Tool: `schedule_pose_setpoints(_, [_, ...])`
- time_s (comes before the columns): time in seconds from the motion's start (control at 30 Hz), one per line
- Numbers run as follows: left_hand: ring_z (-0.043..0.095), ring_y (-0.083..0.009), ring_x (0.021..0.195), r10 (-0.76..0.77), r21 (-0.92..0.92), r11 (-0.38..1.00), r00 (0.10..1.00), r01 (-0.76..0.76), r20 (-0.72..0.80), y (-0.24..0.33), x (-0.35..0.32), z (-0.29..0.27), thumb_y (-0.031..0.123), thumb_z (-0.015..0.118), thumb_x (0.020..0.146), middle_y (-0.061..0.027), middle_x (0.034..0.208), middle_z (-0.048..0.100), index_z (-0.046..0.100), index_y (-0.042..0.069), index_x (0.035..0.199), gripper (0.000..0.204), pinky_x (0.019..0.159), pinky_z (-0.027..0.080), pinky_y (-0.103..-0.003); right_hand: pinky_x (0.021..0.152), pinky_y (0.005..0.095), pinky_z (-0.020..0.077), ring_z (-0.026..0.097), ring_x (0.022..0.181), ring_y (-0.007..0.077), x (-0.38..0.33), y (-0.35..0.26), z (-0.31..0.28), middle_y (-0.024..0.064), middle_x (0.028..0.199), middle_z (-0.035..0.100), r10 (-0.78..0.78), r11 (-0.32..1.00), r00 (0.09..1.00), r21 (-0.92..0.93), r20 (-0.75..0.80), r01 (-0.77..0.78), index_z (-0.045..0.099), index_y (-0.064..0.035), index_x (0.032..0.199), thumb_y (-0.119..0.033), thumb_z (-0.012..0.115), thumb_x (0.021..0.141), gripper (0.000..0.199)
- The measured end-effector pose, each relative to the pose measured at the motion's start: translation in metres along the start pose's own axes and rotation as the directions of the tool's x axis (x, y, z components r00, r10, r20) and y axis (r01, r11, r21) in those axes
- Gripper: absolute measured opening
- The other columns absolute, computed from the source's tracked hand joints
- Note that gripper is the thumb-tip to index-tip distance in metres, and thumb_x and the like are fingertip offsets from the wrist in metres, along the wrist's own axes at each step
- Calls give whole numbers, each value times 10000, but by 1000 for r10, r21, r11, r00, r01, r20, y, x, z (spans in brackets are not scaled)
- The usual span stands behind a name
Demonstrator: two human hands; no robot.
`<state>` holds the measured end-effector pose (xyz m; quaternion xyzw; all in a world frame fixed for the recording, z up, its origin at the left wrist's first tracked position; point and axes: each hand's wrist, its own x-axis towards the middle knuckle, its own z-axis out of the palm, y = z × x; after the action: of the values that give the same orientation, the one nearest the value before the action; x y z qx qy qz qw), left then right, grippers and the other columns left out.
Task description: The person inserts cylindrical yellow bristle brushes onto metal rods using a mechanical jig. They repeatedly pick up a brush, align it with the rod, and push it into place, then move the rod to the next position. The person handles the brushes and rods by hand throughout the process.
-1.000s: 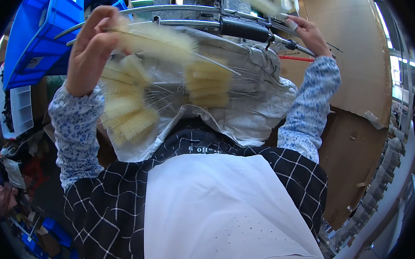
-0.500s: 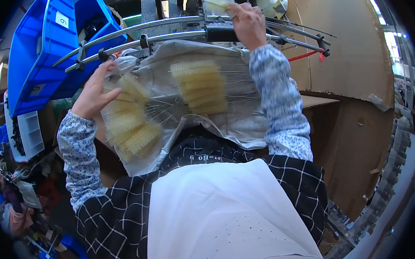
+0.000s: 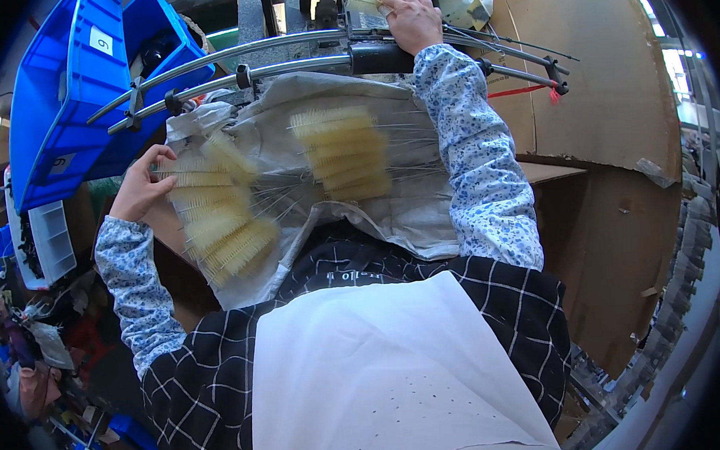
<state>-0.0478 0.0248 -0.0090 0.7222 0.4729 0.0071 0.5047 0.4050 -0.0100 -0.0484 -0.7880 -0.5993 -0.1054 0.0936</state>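
Note:
My right hand (image 3: 413, 22) is closed on a pale yellow bristle brush (image 3: 363, 2), up past the metal rails at the machine. My left hand (image 3: 141, 185) is at the outer edge of the left group of yellow bristle brushes (image 3: 226, 217), its thumb and forefinger apart at the bristle tips. Those brushes lie fanned out, their thin wire stems pointing inward. A second group of yellow brushes (image 3: 346, 156) lies stacked in the middle, with wire stems toward the right. Both groups rest on a grey-white cloth (image 3: 275, 110) spread before me.
Two curved metal rails (image 3: 297, 65) cross beyond the cloth. Blue plastic bins (image 3: 64, 103) stand at the far left, above a clear plastic drawer case (image 3: 52, 240). Large cardboard sheets (image 3: 590, 71) wall the right side. A red strip (image 3: 517, 92) hangs from the right rail end.
My left hand has moved left and down, from above the left brushes to their outer edge. The right hand has shifted slightly left and farther away, still holding its brush.

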Motion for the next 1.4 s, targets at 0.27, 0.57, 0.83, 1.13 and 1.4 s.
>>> schedule_pose_setpoints(0.27, [401,-45,717,323,109,945,937,-310,-136,31,-11,10,47,532,689,31,791,420,451,76,914,241,634,322,-183,777,386,390,494,867,237,3,-1,-1,12,934,551,-49,997,999,65,-9,50,560,-258,1047,-247,448,801,271])
schedule_pose_setpoints(0.57, [384,-47,679,297,-6,952,924,-307,-239,51,-13,7,31,532,683,34,758,410,460,62,888,220,628,319,-186,899,453,226,397,1033,246,32,4,13,31,1071,508,-148,988,970,69,194,137,397,-240,1204,-271,465,792,419])
schedule_pose_setpoints(0.83, [421,-68,759,306,206,928,951,-310,55,49,-25,5,-30,507,674,12,825,444,461,32,879,219,698,356,-204,874,385,299,418,1010,232,-7,39,0,-1,1036,524,94,970,962,-192,-256,-146,532,-210,1097,-300,511,760,349])
schedule_pose_setpoints(1.13, [384,-91,746,478,-258,792,825,-553,-301,44,-51,-36,152,535,665,-27,842,380,400,75,916,295,638,328,-210,840,396,352,513,981,222,-9,37,6,45,1074,544,175,968,982,194,-67,-159,542,-127,1076,-214,519,735,352])
schedule_pose_setpoints(1.4, [355,-96,703,478,-303,723,766,-621,-431,59,-71,-43,181,522,656,-39,827,340,370,69,924,328,600,311,-206,781,413,382,543,906,228,0,-26,5,66,952,577,158,978,985,149,-64,-147,587,-99,951,-165,500,739,239])
